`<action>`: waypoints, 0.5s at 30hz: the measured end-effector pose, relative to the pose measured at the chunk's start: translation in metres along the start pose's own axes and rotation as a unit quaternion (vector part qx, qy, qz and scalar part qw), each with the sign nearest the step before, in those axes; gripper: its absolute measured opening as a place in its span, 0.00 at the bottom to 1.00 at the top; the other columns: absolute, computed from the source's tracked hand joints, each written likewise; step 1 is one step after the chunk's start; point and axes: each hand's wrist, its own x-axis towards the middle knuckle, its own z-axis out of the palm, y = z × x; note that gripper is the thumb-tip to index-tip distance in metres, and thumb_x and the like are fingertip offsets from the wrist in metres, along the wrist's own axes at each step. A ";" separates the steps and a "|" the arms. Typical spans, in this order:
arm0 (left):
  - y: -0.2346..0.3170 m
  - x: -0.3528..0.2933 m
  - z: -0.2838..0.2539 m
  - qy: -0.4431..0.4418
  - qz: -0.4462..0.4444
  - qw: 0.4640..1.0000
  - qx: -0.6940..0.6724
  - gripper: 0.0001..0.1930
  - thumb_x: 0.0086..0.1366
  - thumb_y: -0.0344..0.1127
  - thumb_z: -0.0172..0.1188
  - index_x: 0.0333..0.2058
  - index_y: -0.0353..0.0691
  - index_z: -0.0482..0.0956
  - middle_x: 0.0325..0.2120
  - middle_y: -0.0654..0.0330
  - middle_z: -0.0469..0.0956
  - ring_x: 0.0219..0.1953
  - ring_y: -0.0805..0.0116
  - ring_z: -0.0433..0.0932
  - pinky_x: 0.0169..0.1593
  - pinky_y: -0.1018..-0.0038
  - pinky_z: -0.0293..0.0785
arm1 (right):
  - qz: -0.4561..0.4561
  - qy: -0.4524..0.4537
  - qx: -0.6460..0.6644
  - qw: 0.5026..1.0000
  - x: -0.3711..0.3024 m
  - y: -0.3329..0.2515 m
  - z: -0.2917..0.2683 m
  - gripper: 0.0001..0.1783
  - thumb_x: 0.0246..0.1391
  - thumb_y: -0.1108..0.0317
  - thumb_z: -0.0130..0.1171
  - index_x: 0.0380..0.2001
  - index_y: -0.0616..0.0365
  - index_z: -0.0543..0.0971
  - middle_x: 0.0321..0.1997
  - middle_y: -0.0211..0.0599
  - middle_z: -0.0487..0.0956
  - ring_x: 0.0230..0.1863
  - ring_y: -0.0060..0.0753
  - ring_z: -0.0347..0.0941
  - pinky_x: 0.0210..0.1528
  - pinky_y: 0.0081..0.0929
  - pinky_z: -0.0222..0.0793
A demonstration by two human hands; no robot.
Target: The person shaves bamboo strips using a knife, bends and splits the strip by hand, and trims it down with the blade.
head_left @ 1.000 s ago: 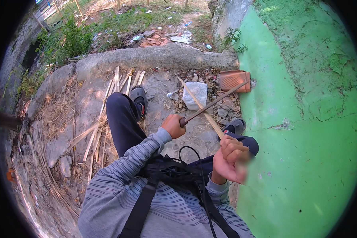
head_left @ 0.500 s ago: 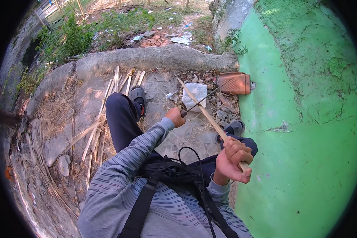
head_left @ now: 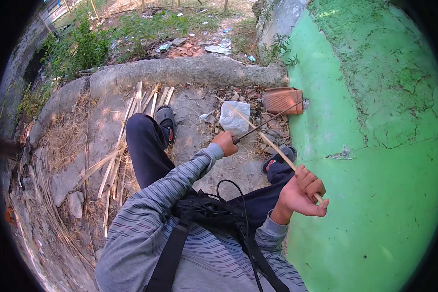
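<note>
My left hand (head_left: 225,143) is closed around the dark handle of a long, thin knife (head_left: 272,118). Its narrow dark blade points away to the right. In my right hand (head_left: 304,193), also closed, is a pale bamboo strip (head_left: 277,148), gripped near its close end. The strip runs from the right hand up to the left, crossing the blade in front of a whitish stone block (head_left: 235,118). At the crossing, blade and strip look to be touching. The strip's far tip lies over the ground beyond the block.
More split strips (head_left: 113,168) lie in a pile beside my left leg. A reddish clay tile (head_left: 283,100) leans by the green wall (head_left: 374,204) on my right, with rubble around it. A low concrete ledge (head_left: 180,71) crosses ahead; plants (head_left: 85,48) grow beyond it.
My right hand has moved right and slightly up with the strip, which now shows a thinner side. My left hand has shifted a little right with the knife, whose blade reaches farther right.
</note>
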 end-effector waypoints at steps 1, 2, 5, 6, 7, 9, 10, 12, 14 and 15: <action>0.002 0.001 0.002 -0.010 -0.010 1.000 0.003 0.11 0.47 0.36 0.61 0.23 0.32 0.78 0.25 0.39 0.78 0.33 0.40 0.80 0.39 0.55 0.76 | 0.010 0.033 0.012 0.999 0.001 0.000 -0.005 0.29 0.55 0.44 0.40 0.10 0.51 0.50 0.08 0.24 0.46 0.14 0.21 0.36 0.22 0.29 0.36; 0.002 -0.001 0.002 -0.020 -0.006 1.000 0.011 0.11 0.47 0.37 0.61 0.24 0.33 0.79 0.25 0.39 0.78 0.33 0.40 0.80 0.39 0.54 0.76 | 0.010 0.024 0.015 1.000 0.001 -0.001 -0.009 0.29 0.55 0.44 0.40 0.10 0.51 0.50 0.08 0.24 0.46 0.13 0.22 0.37 0.22 0.29 0.39; 0.021 -0.018 -0.010 -0.020 0.014 1.000 0.001 0.11 0.47 0.37 0.61 0.24 0.32 0.78 0.23 0.39 0.77 0.31 0.41 0.80 0.37 0.55 0.75 | -0.001 -0.026 -0.008 1.000 -0.009 -0.003 -0.011 0.30 0.55 0.43 0.41 0.10 0.51 0.49 0.07 0.24 0.46 0.13 0.22 0.36 0.21 0.29 0.40; 0.026 -0.024 -0.018 -0.027 0.004 1.000 -0.011 0.11 0.47 0.36 0.61 0.23 0.31 0.77 0.21 0.40 0.76 0.28 0.41 0.79 0.35 0.55 0.74 | -0.011 -0.063 -0.001 0.998 -0.010 -0.001 -0.008 0.31 0.55 0.43 0.42 0.09 0.52 0.51 0.07 0.24 0.48 0.11 0.21 0.38 0.19 0.28 0.41; 0.024 -0.028 -0.018 -0.030 0.002 0.999 -0.009 0.11 0.47 0.36 0.61 0.23 0.31 0.77 0.21 0.40 0.76 0.28 0.41 0.79 0.35 0.55 0.74 | -0.009 -0.059 -0.002 0.998 -0.012 0.000 -0.004 0.31 0.55 0.43 0.42 0.09 0.52 0.51 0.07 0.24 0.48 0.11 0.21 0.38 0.19 0.28 0.41; 0.022 -0.035 -0.018 0.004 0.035 0.999 -0.005 0.11 0.46 0.36 0.61 0.21 0.31 0.75 0.20 0.40 0.76 0.26 0.41 0.78 0.34 0.55 0.73 | -0.030 -0.115 0.004 0.993 -0.015 0.002 0.004 0.33 0.56 0.42 0.43 0.08 0.53 0.53 0.06 0.24 0.49 0.09 0.22 0.41 0.17 0.26 0.40; 0.026 -0.038 -0.022 -0.009 0.029 0.999 -0.022 0.11 0.46 0.35 0.61 0.21 0.31 0.75 0.20 0.39 0.75 0.27 0.41 0.78 0.34 0.54 0.72 | -0.032 -0.118 0.000 0.992 -0.016 0.002 0.005 0.34 0.56 0.41 0.44 0.07 0.54 0.54 0.06 0.25 0.50 0.09 0.22 0.42 0.16 0.25 0.42; 0.013 -0.034 -0.018 0.010 0.016 1.000 -0.005 0.11 0.47 0.35 0.61 0.21 0.31 0.75 0.20 0.39 0.75 0.28 0.41 0.78 0.34 0.53 0.72 | -0.026 -0.120 0.005 0.992 -0.016 0.001 0.015 0.32 0.55 0.42 0.44 0.08 0.53 0.53 0.06 0.24 0.49 0.09 0.22 0.40 0.17 0.25 0.41; -0.018 -0.017 -0.010 0.010 -0.020 0.999 0.036 0.11 0.48 0.36 0.60 0.24 0.32 0.76 0.23 0.38 0.77 0.30 0.39 0.78 0.36 0.53 0.73 | -0.022 -0.128 0.012 0.991 -0.020 0.002 0.023 0.30 0.53 0.43 0.43 0.08 0.52 0.52 0.06 0.23 0.47 0.09 0.21 0.38 0.18 0.25 0.40; -0.038 -0.010 -0.005 0.011 -0.023 0.999 0.035 0.11 0.48 0.36 0.60 0.24 0.32 0.76 0.23 0.38 0.77 0.30 0.39 0.78 0.36 0.53 0.73 | -0.008 -0.136 0.017 0.991 -0.024 0.001 0.024 0.31 0.53 0.43 0.44 0.08 0.52 0.53 0.06 0.23 0.48 0.09 0.21 0.39 0.17 0.25 0.40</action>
